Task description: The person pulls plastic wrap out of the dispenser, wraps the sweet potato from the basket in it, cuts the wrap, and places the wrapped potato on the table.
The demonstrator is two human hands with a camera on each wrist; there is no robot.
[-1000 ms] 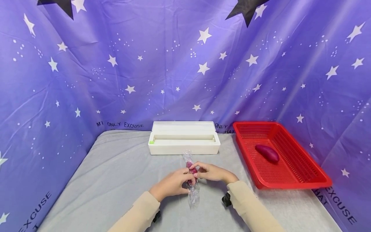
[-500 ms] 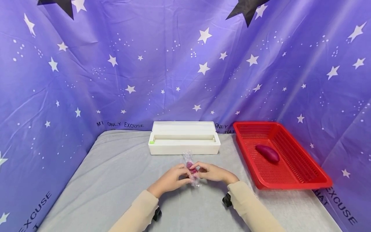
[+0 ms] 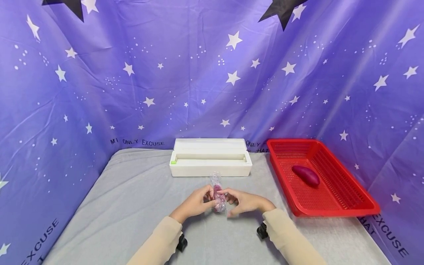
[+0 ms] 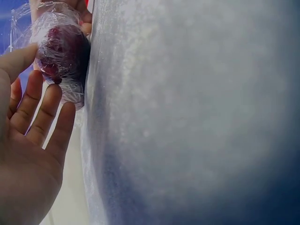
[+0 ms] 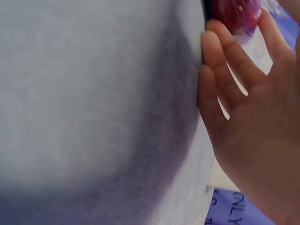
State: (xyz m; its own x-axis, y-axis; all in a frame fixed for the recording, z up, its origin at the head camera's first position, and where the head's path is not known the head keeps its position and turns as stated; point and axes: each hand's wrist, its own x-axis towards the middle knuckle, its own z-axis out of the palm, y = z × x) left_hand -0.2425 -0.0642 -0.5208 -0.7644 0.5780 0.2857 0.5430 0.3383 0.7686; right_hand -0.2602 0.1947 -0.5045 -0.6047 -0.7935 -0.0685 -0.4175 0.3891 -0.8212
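A purple-red sweet potato [image 3: 218, 198] in clear cling film lies lengthwise between the hands on the grey cloth. A loose end of film [image 3: 216, 178] reaches from its far end toward the white box. On its left, my left hand [image 3: 194, 202] has thumb and fingertips at the film; in the left wrist view the thumb touches the wrapped side and the other fingers extend, fairly straight. My right hand [image 3: 246, 202] is on the other side, fingertips at the film and thumb held apart. The right wrist view shows loosely extended fingers [image 5: 239, 65] beside the sweet potato.
Behind the hands stands a long white box [image 3: 210, 171] with its lid raised and a small green piece at the left. To the right, a red plastic basket [image 3: 334, 211] holds an unwrapped purple sweet potato [image 3: 306, 176]. A starry purple curtain [image 3: 198, 73] surrounds the table.
The near end of the film has been folded up onto the sweet potato. My left hand shifted slightly away from me, and my right thumb came off the wrap toward me.
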